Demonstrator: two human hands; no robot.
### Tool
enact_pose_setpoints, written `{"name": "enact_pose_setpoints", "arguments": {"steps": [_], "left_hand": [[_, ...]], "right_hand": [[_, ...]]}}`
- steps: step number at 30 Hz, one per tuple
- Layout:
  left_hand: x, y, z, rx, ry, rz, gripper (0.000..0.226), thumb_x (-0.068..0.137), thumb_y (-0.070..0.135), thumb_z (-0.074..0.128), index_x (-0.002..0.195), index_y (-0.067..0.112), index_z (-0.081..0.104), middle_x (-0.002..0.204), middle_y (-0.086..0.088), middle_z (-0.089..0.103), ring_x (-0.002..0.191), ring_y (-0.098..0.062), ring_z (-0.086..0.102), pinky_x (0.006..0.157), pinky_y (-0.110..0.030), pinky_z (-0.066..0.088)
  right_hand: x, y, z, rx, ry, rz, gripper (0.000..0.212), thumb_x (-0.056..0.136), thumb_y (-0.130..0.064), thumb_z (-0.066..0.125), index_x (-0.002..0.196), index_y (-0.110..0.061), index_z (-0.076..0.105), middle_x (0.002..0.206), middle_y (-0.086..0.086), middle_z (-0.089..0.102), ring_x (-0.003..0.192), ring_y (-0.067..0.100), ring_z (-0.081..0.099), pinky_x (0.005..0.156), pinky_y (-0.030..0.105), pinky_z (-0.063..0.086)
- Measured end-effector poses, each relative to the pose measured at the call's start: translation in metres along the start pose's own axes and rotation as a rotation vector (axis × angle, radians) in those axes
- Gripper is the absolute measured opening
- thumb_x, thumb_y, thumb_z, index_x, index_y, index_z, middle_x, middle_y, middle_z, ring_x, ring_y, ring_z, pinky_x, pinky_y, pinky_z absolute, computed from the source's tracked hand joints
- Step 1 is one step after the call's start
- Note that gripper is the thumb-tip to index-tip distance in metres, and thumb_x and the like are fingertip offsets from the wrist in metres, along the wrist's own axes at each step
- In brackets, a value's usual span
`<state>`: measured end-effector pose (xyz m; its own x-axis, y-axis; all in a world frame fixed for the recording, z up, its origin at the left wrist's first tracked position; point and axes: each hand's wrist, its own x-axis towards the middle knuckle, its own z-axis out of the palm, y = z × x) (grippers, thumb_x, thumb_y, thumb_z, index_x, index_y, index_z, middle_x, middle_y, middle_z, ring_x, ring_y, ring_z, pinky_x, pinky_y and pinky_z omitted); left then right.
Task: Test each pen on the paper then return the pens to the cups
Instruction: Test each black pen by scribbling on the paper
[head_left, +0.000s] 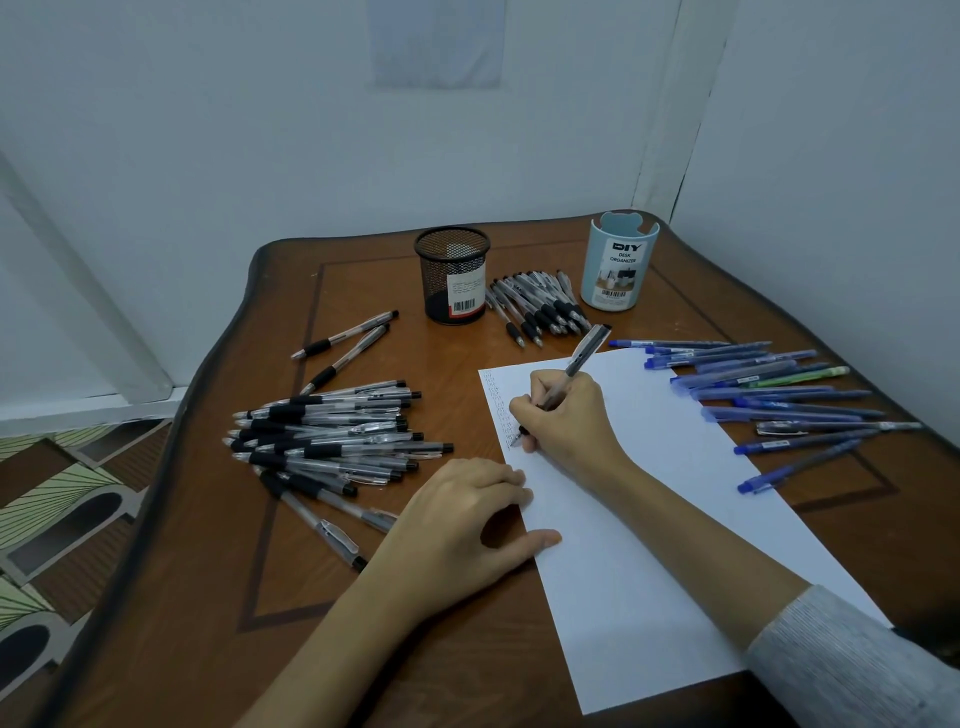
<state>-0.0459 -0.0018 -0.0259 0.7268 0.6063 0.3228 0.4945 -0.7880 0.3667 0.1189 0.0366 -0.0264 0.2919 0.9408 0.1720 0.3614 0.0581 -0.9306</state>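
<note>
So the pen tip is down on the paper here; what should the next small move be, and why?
Probably finish this short stroke and lift the tip. The right hand grips the pen with its tip on the paper, at the lower end of a column of small test marks, while the left hand rests on the sheet's edge.

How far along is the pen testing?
Done: test marks line the left edge of the paper. In hand: the right hand writes with a pen; the left hand steadies it. Left: no pens stick out of the mesh cup or blue cup; black pens and blue pens lie loose.
</note>
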Motion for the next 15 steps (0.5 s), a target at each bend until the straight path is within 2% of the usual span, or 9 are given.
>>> {"name": "enact_pose_setpoints", "arguments": {"steps": [6,10,15], "left_hand": [[0.0004,-0.0011,-0.0005,-0.011,-0.017,-0.005,0.055,0.083,0.063,0.047,0.104,0.020,0.073,0.110,0.006,0.069,0.103,-0.005,0.061,0.091,-0.018,0.039],[0.0007,-0.0008,-0.0010,-0.011,-0.018,-0.004,0.055,0.083,0.063,0.047,0.104,0.019,0.073,0.110,0.005,0.069,0.103,-0.006,0.061,0.090,-0.019,0.040],[0.0007,-0.0006,-0.0005,-0.012,-0.016,-0.004,0.054,0.083,0.062,0.048,0.103,0.019,0.073,0.109,0.004,0.069,0.103,-0.007,0.062,0.090,-0.020,0.041]], "right_hand": [[0.0000,-0.0007,-0.0003,0.000,-0.017,-0.005,0.028,0.083,0.004,0.058,0.062,-0.005,0.042,0.050,0.011,0.041,0.038,0.012,0.054,0.045,0.021,0.046],[0.0000,0.0009,-0.0018,-0.003,0.041,-0.009,0.031,0.084,0.003,0.058,0.059,-0.004,0.041,0.051,0.012,0.043,0.039,0.012,0.055,0.046,0.020,0.046],[-0.0001,0.0000,-0.0008,-0.012,0.012,-0.007,0.037,0.083,0.003,0.059,0.056,-0.010,0.038,0.050,0.010,0.042,0.038,0.010,0.055,0.044,0.018,0.044]]}}
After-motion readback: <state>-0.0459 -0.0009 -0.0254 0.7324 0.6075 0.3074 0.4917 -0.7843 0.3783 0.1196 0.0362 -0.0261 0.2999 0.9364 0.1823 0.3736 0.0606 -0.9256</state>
